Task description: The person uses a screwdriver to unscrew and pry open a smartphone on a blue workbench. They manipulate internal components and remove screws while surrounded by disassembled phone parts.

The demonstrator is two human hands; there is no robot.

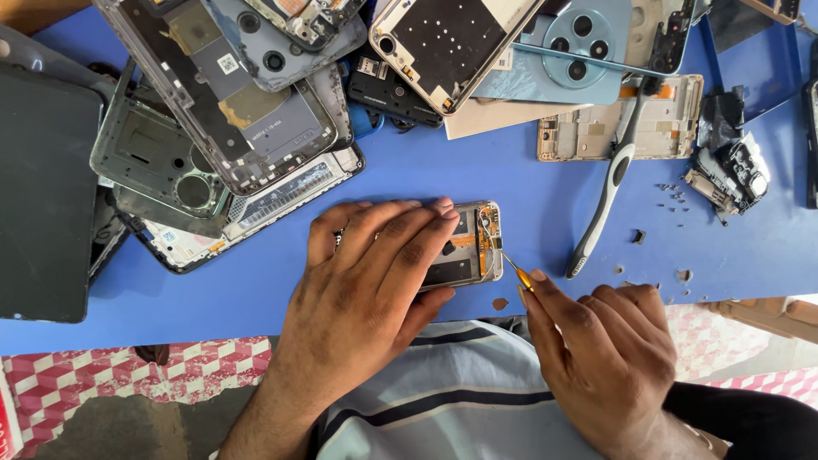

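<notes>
Across the blue counter (pixel 528 187), near its front edge, an opened phone frame (pixel 471 247) lies with its long axis running left to right. Over it the left hand (pixel 375 281) presses flat, fingers spread, hiding most of the frame; only its right end with orange flex parts shows. Just right of that end, the right hand (pixel 601 341) pinches a small screwdriver (pixel 518 273), tip touching the frame's corner; its handle is hidden in the fingers.

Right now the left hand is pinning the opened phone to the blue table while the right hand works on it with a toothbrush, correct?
Not quite. In the head view the right hand holds a small screwdriver, its tip at the opened phone. The toothbrush lies untouched on the blue table. The left hand does pin the phone.
</notes>
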